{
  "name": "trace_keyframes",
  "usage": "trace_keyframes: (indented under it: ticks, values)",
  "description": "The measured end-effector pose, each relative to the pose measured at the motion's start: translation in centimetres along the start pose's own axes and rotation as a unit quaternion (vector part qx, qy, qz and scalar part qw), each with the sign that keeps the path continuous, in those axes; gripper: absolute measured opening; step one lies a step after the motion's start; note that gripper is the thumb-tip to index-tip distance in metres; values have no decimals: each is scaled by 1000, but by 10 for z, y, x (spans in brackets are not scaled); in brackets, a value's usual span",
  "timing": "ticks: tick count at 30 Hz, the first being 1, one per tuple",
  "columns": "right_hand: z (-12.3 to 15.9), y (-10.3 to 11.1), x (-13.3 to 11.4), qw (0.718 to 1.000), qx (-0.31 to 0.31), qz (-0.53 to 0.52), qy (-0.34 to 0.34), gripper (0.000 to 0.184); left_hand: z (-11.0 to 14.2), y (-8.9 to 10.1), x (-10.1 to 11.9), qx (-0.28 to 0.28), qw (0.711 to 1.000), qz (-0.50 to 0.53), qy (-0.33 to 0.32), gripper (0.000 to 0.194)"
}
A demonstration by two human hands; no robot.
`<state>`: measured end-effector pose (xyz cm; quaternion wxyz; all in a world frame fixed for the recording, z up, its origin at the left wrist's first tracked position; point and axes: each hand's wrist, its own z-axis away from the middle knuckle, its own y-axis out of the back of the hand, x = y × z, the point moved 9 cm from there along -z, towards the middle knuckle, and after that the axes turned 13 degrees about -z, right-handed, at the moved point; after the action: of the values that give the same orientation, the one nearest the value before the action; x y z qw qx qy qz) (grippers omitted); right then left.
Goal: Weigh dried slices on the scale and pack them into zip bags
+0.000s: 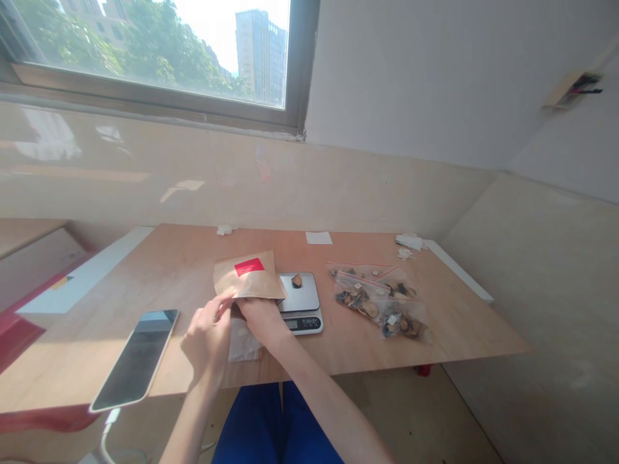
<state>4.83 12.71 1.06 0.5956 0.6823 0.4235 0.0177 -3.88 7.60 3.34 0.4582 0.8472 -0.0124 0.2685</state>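
A brown kraft paper bag (244, 278) with a red label lies tilted over the left part of a digital kitchen scale (305, 303). My left hand (207, 332) pinches the bag's near edge. Reaching into the bag's mouth is my right hand (256, 314); its fingers are hidden inside, so I cannot tell what they hold. One small dark-and-tan dried piece (296, 280) rests on the scale's metal plate. Below my hands lies a clear plastic bag (243, 341), partly covered by them.
Several clear zip bags (360, 299) of dried dark-and-tan pieces lie right of the scale. A phone (138, 357) with a white cable (110, 425) sits at the left front edge. White paper scraps (410, 241) and a white card (319, 238) lie along the table's back edge.
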Motion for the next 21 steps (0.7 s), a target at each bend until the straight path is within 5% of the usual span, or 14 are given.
trace_keyframes:
  ticks: [8,11,14,17,21]
  values:
    - [30,35,-13,987,83,-18,137,26,-27,5,6,-36,999,-11,19,25]
    - [41,60,9,972,189,-95,101,25,-42,3,10,-30,999,-21,14,25]
    - [54,73,53,947,285,-147,-3,24,-62,1,12,-20,1000,-12,18,24]
    - [57,59,91,960,244,-114,-79,24,-78,-1,15,-26,1000,4,16,23]
    - [59,42,120,976,176,-82,-98,30,-81,1,18,-27,1000,8,12,21]
